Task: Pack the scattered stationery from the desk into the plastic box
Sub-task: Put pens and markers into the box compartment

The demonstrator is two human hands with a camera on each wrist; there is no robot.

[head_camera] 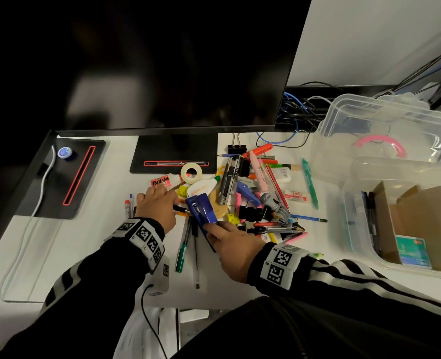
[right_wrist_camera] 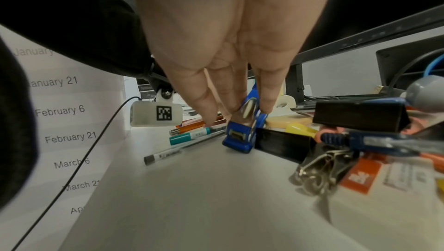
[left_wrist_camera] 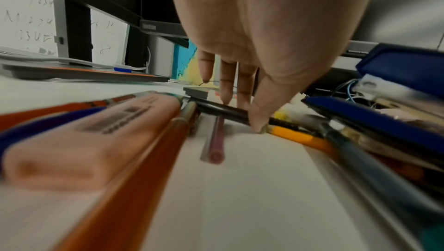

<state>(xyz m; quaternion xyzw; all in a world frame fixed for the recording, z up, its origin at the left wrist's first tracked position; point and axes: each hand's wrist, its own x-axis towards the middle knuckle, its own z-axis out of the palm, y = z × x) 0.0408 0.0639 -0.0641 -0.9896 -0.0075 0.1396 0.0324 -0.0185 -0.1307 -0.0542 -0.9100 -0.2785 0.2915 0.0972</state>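
Note:
A pile of stationery [head_camera: 253,193] lies mid-desk: pens, markers, binder clips, a tape roll [head_camera: 191,173]. My left hand [head_camera: 174,203] is at the pile's left edge, and its thumb and fingertips [left_wrist_camera: 242,114] pinch a black pen [left_wrist_camera: 223,111] that lies on the desk. My right hand [head_camera: 214,229] grips the near end of a blue stapler [head_camera: 204,216], whose far end tilts up over the pile. In the right wrist view the fingers [right_wrist_camera: 261,101] clamp the stapler [right_wrist_camera: 240,137] from both sides. The clear plastic box [head_camera: 356,229] stands open at the right, with cardboard and pens inside.
A second clear container [head_camera: 385,125] with a pink ring stands behind the box. A monitor [head_camera: 162,60] and its black base [head_camera: 175,151] close off the back. A black tray [head_camera: 66,177] with a white cable sits at the left. A green marker [head_camera: 183,244] lies at the front.

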